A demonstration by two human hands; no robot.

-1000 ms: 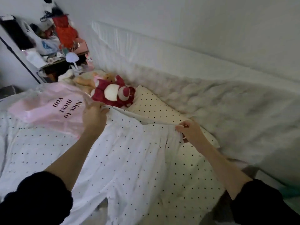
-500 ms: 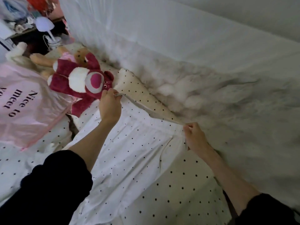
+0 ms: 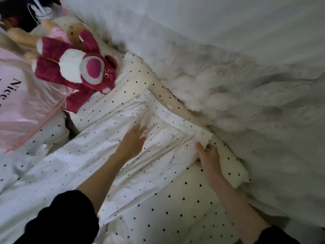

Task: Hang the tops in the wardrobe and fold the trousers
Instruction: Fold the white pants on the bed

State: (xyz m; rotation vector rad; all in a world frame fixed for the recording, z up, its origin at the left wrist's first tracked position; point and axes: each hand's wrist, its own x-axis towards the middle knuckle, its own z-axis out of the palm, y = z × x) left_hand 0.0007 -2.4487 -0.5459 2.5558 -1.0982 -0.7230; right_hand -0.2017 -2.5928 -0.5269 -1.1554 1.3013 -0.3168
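Fingers [image 3: 140, 131] of the left hand [image 3: 131, 143] lie straight and a little spread, palm down on the trousers [image 3: 109, 155], holding nothing. Right hand [image 3: 209, 155]: thumb and fingers pinch the edge of the trousers just below the waistband [image 3: 184, 124]; how the hidden fingers curl underneath cannot be told.

Bed [image 3: 184, 205]: white cover with black dots, filling most of the view. White fluffy blanket [image 3: 228, 88] heaped along the far side, against the wall.

Trousers: white with small black dots, spread flat on the bed, waistband toward the blanket, legs running down toward the lower left corner. Waistband gathered and wrinkled between the two hands.

Pink bag [image 3: 19, 103] with black lettering, at the left edge, lying on the bed. Dark pink and white plush bear [image 3: 77, 71] on its back just beyond the trousers, one leg touching the bag. Tan plush toy [image 3: 73, 32] behind the bear, partly hidden.

Black sleeves [image 3: 61, 221] on both forearms.
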